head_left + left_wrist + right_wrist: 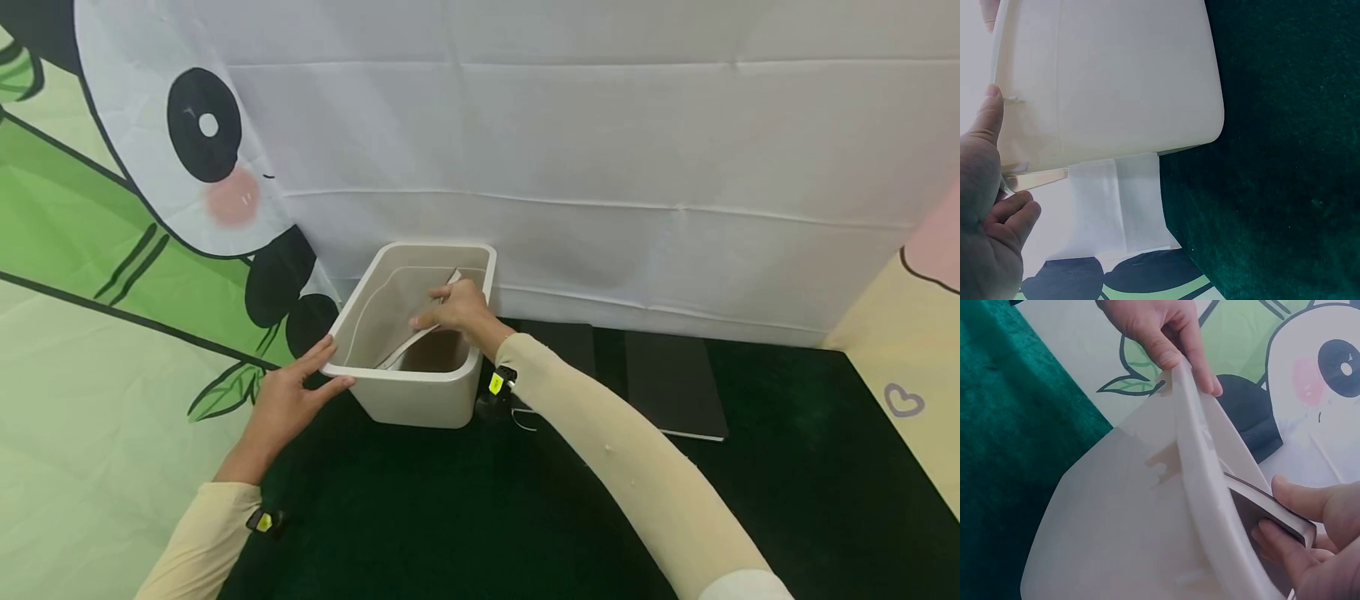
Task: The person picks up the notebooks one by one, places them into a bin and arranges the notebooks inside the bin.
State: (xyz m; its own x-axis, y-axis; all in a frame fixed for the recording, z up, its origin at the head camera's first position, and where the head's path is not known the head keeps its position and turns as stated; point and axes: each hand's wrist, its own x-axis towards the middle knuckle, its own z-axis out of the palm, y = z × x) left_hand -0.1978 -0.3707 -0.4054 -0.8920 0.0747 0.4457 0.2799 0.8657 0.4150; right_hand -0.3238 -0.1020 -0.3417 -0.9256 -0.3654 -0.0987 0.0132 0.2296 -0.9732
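Observation:
A cream plastic bin [412, 402] stands on the dark green cloth against the white backdrop. My left hand [288, 404] grips its near left corner, thumb on the outside and fingers over the rim. Inside the bin, my right hand [459, 308] holds a notebook [1275, 509] with a dark cover and pale page edges. Thumb and fingers pinch it from both sides in the right wrist view. From the head view the notebook stands on edge, slanting across the bin. The bin wall hides its lower part.
Two black flat notebooks lie right of the bin: one [667, 383] in plain sight, the other [562, 343] partly behind my right forearm. A thin white loop [525, 419] shows beside the bin. The green tabletop [780, 467] ends at a slanting right edge.

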